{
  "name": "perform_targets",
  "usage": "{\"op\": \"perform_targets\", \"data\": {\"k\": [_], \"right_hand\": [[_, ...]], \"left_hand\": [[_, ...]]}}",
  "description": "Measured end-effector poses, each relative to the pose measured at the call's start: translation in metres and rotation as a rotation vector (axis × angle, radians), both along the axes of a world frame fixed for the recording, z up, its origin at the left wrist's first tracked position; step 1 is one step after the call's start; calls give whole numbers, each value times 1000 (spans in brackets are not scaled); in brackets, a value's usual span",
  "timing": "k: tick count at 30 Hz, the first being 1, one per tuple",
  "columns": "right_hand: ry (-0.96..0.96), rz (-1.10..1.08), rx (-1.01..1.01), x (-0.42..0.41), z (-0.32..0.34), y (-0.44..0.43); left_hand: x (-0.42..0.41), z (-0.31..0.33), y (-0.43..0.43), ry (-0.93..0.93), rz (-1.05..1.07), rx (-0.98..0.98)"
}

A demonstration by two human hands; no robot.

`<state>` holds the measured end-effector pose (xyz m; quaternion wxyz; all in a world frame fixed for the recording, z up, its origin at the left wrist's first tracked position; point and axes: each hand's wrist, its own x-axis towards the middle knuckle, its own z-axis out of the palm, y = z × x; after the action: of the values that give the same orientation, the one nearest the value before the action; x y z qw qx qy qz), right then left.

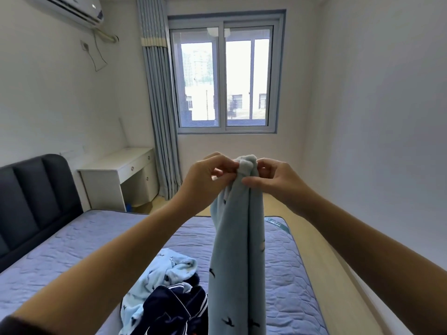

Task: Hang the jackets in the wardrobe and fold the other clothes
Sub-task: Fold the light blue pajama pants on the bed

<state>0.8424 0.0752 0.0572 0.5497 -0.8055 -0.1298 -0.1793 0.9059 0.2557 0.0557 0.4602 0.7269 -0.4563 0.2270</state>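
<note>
A long light-blue fleece garment with small dark bird prints hangs straight down in front of me over the bed. My left hand pinches its bunched top edge from the left, and my right hand pinches the same top edge from the right, both raised at chest height. On the mattress below lies a crumpled pale-blue printed garment with a dark navy white-trimmed garment on top of it. No wardrobe is in view.
The bed has a quilted lilac mattress and a dark padded headboard at left. A white desk stands in the far corner by a blue-grey curtain and a window. Pale floor runs along the bed's right side.
</note>
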Motion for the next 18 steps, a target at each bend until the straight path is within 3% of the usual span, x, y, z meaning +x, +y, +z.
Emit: {"op": "perform_targets", "data": {"k": [4,9,14,18], "right_hand": [[28,143,21,-2,1,2],[-49,151,-55,0,8,-9],[-129,111,36,-4,12,-25],[-161,112,56,-5,15,-36]], "left_hand": [[9,6,-3,-185,56,-12],[5,10,-7,-134,15,54],[12,-9,21,-288,-8,200],[16,-28,41,-280,85,208]]}}
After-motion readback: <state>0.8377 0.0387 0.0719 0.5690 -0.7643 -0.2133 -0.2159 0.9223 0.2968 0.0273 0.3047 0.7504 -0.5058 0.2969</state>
